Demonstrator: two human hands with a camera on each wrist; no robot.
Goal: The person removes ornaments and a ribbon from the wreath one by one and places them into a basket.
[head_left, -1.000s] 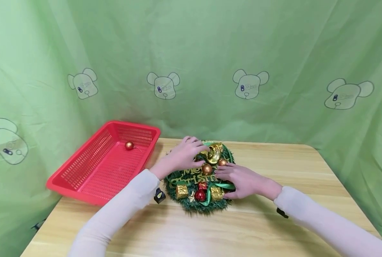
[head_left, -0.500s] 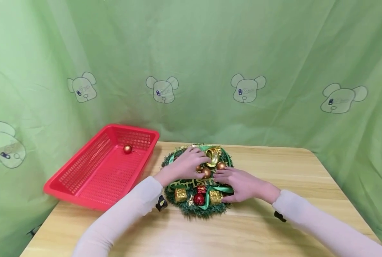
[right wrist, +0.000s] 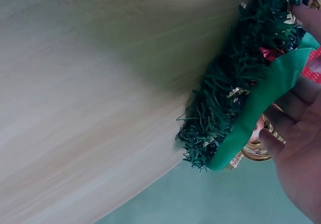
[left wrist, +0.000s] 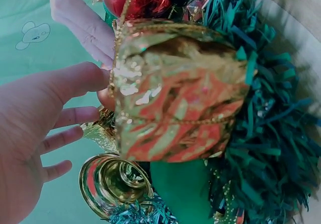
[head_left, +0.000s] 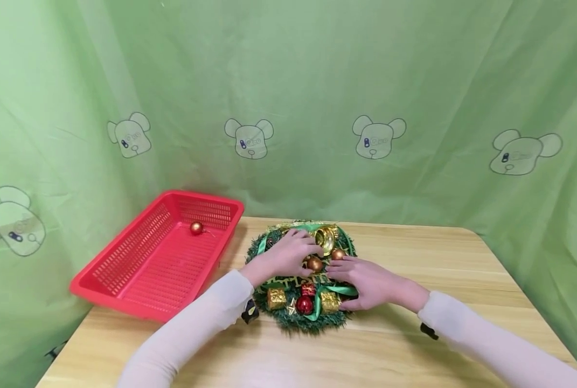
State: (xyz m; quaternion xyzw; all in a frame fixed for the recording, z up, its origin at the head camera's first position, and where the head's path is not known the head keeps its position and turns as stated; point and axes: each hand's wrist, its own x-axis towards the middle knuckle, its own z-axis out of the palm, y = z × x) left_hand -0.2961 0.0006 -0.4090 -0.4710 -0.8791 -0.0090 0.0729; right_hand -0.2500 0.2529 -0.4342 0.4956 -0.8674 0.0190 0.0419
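Note:
A round green tinsel wreath (head_left: 312, 326) with "Christmas" lettering lies on the table. My left hand (head_left: 288, 253) reaches over it from the left, thumb and index finger at either side of a copper ball ornament (head_left: 314, 264). In the left wrist view that ball shows partly behind a gold gift box (left wrist: 175, 93). A gold bell (head_left: 325, 241) sits just beyond the left fingertips. My right hand (head_left: 368, 280) rests at the wreath's right side with fingers extended, near a second copper ball (head_left: 338, 255) and a green ribbon (right wrist: 266, 103).
A red plastic basket (head_left: 118, 302) stands on the left with one copper ball (head_left: 196, 228) inside. The wreath's near part bears a red ball (head_left: 305, 305), a gold star (head_left: 291, 306) and gift boxes. A green curtain (head_left: 312, 183) hangs behind the wooden table (head_left: 424, 248).
The camera view has shifted slightly. Both hands stay over the wreath in nearly the same places, with the left hand drawn a little nearer to the copper ball.

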